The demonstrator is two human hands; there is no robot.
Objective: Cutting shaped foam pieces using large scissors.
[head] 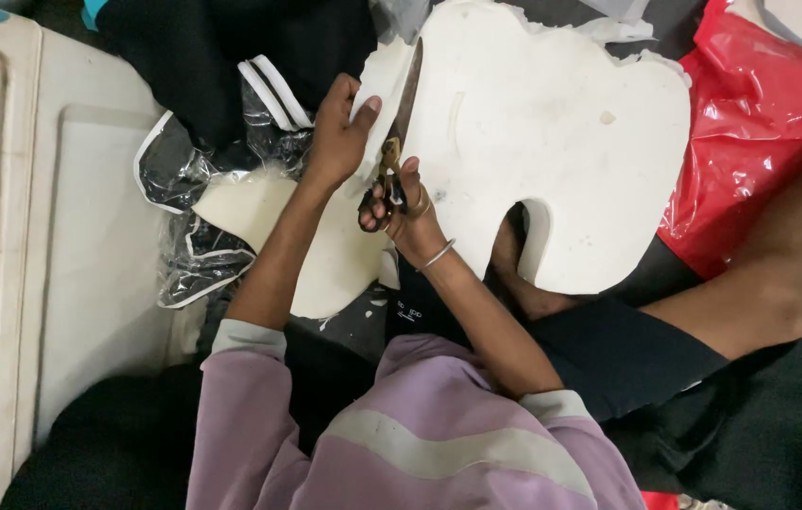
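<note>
Two hands: both at work on one foam sheet, seen from above over lilac sleeves.
Right hand [401, 203]: fingers threaded through the dark loops of the scissors, curled tight around the handles; a thin bangle sits on the wrist.
Scissors [403, 118]: long dull blades point away from the body and bite into the sheet's left edge; how far apart the blades stand I cannot tell.
Left hand [339, 142]: pinches the narrow strip of foam left of the cut, thumb on top, fingers beneath, lifting it a little.
Foam sheet [552, 142]: broad, white, thick slab with curved cut-outs, lying across the lap and knee, reaching away towards the red bag.
Handling: it looks light and soft, bending under its own weight, likely to tear at thin necks; hold is best taken close beside the cut line, where the strip would otherwise flop.
Offcut [325, 255]: a second white piece lies under the left forearm, touching clear plastic wrap [184, 217].
Far right: red plastic bag [759, 123], just beside the sheet's edge.
Far left: pale ribbed casing [4, 236].
</note>
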